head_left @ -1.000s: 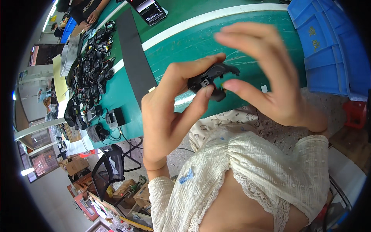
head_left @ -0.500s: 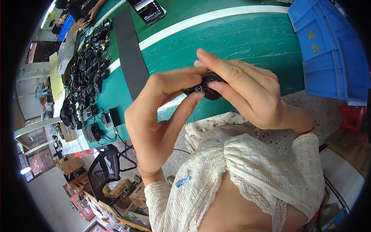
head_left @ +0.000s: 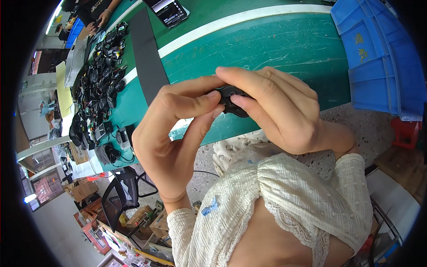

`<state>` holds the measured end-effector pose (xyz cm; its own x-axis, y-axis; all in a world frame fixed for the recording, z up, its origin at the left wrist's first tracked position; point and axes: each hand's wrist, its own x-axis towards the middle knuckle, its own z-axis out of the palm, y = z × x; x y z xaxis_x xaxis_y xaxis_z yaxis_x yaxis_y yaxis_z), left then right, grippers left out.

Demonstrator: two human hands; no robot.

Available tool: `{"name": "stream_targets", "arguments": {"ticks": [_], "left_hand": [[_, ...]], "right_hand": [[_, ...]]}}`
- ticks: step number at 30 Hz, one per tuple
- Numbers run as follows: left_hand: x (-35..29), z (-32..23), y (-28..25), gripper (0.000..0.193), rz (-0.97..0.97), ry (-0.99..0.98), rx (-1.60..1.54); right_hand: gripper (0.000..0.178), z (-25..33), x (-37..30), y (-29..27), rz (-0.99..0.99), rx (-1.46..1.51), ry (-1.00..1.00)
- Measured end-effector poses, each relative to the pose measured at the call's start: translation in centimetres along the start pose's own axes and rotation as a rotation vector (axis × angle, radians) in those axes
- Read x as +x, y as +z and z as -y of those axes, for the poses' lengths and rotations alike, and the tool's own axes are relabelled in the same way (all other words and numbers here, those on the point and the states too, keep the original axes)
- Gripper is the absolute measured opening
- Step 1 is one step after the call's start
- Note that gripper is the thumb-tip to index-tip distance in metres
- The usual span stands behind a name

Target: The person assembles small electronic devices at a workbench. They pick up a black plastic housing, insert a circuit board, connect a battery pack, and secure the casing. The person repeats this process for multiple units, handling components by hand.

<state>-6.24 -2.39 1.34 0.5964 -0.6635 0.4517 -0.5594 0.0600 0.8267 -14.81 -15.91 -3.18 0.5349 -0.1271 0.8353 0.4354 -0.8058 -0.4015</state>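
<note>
A small, round black plastic part (head_left: 232,105) is held between my two hands above the green table. My left hand (head_left: 178,107) pinches its left edge between thumb and fingertips. From the other side my right hand (head_left: 280,109) grips it, the thumb pressed on its face and the long fingers reaching over its top. Fingers cover much of the part, so its exact kind cannot be made out.
Several black parts with wires (head_left: 100,80) lie heaped along the table's left side. A dark grey mat strip (head_left: 149,53) and a phone (head_left: 171,13) lie beyond my hands. Blue plastic bins (head_left: 373,62) stand at right. A co-worker's hand (head_left: 104,18) shows far left.
Both hands have shifted slightly left with the black part. My left fingers now cover its left end, where a narrow arm with a small hole showed before.
</note>
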Motion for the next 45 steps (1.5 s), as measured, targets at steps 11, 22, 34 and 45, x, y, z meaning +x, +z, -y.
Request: {"name": "stream_targets", "arguments": {"ticks": [11,22,34,45], "left_hand": [[0.1,-0.2,-1.0,0.014,0.122,-0.034,-0.127],[-0.5,0.9,-0.2,0.024,0.11,-0.054,-0.183],[-0.5,-0.1,-0.7,0.028,0.138,0.221,0.105],[-0.8,0.5,0.0,0.025,0.083,0.308,0.085]], "right_hand": [[0.033,-0.3,0.5,0.7,-0.055,-0.028,-0.157],[0.021,-2.4,0.2,2.3,-0.136,0.146,-0.291],[0.026,-3.9,2.3,1.0,-0.077,-0.062,-0.534],[0.029,-4.1,2.2,1.1,-0.074,0.024,-0.603]]}}
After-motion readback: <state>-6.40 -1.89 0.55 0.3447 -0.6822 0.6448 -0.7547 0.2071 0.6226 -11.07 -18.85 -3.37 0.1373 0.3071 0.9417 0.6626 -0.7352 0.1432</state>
